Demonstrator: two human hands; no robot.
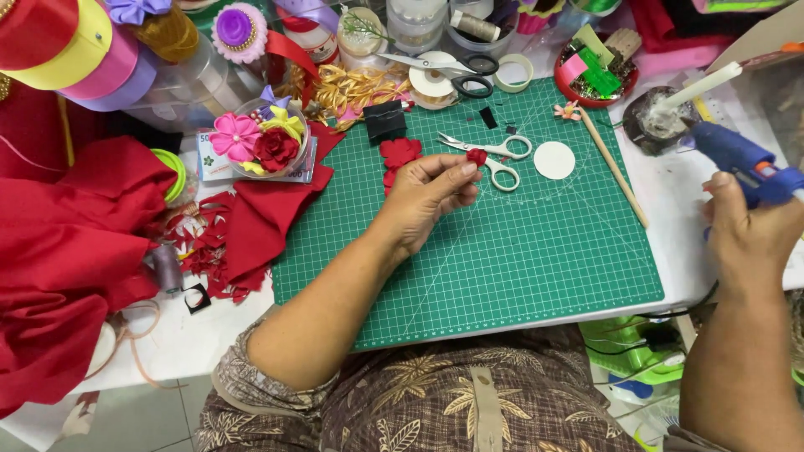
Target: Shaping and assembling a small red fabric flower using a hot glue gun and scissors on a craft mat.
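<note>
left hand (427, 197): raised over the green cutting mat (502, 259), grip narrow, fingertips pinched on a small red fabric bud (476, 156).
right hand (745, 230): off the right edge of the mat, grip wrapped round the handle of a blue glue gun (741, 159), its nozzle pointing up and left towards a dark glue-crusted dish (662, 121).
bud: held in the air just above the small white-handled scissors (496, 159), not resting on the mat.
risk, burn: the bud is tiny and the fingertips cover most of it, so hot glue could likely land on skin.
risk, drop: such a light pinch could let the bud slip and unroll among the red scraps (400, 155).
risk, strings: glue trailing from the nozzle could catch the white round disc (554, 160) or the wooden stick (615, 167) nearby.
risk, clutter: red cloth (75, 251) crowds the table at the left.
</note>
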